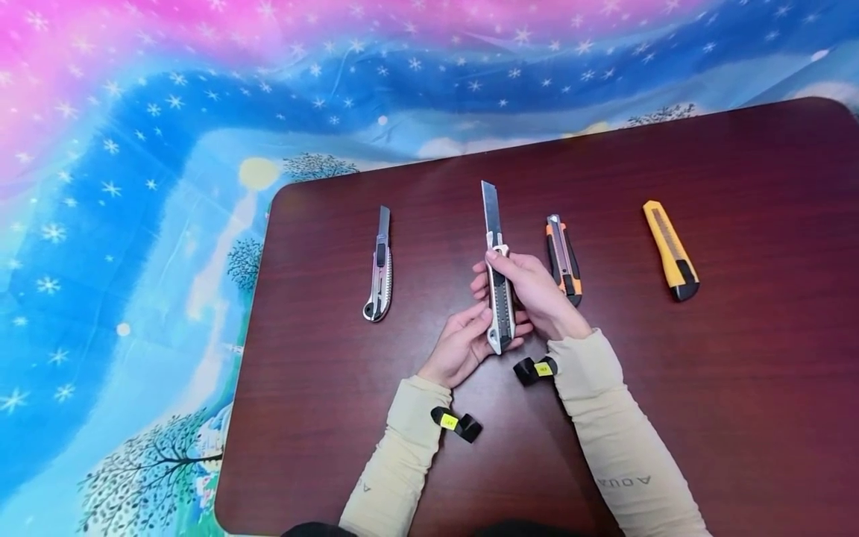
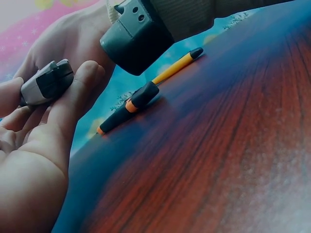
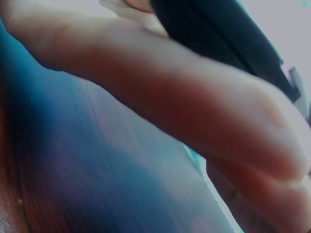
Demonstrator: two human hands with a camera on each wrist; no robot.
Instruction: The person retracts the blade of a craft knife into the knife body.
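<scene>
Both hands hold a silver and black utility knife (image 1: 500,302) over the middle of the table, its wide blade (image 1: 492,205) extended and pointing away from me. My right hand (image 1: 533,287) grips the upper handle, thumb on the front near the blade end and fingers behind. Lower down, my left hand (image 1: 461,344) pinches the butt end between thumb and fingers. The left wrist view shows the knife's end (image 2: 47,83) between the fingers. Close up in the right wrist view, a finger (image 3: 194,102) lies along the dark handle (image 3: 228,39).
On the dark red wooden table (image 1: 322,418) lie a silver utility knife (image 1: 381,265) with its blade out at left, an orange and black one (image 1: 564,257) just beyond my right hand, and a yellow one (image 1: 671,250) at right. A patterned cloth (image 1: 168,186) hangs behind.
</scene>
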